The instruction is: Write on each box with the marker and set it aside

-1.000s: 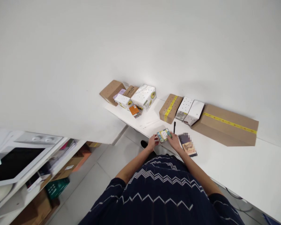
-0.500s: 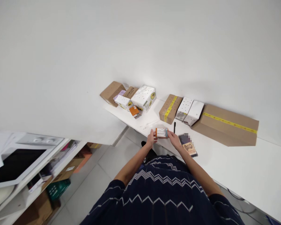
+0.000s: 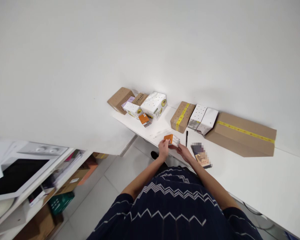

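Between both hands, over the table's front edge, I hold a small orange and white box (image 3: 174, 140), tilted so that its orange face and a white printed side show. My left hand (image 3: 163, 148) is closed on its left end, fingers at the orange face. Gripping the lower right end is my right hand (image 3: 185, 152). A black pen (image 3: 186, 138) lies just beyond my right hand. Beside my right forearm is a dark, flat item with a tan picture (image 3: 201, 155), partly blurred out. Another small orange box (image 3: 144, 120) leans near a white avocado-printed box (image 3: 153, 105).
On the white table (image 3: 240, 173), a brown box with yellow tape (image 3: 182, 116), white boxes (image 3: 207, 120) and a long brown carton (image 3: 242, 133) stand along the wall. Farther left is a brown box (image 3: 121, 100). A shelf with a microwave (image 3: 22, 176) stands at lower left.
The small box has turned in my hands, from its white labelled face to its orange face and a side. My left hand has moved up onto it.
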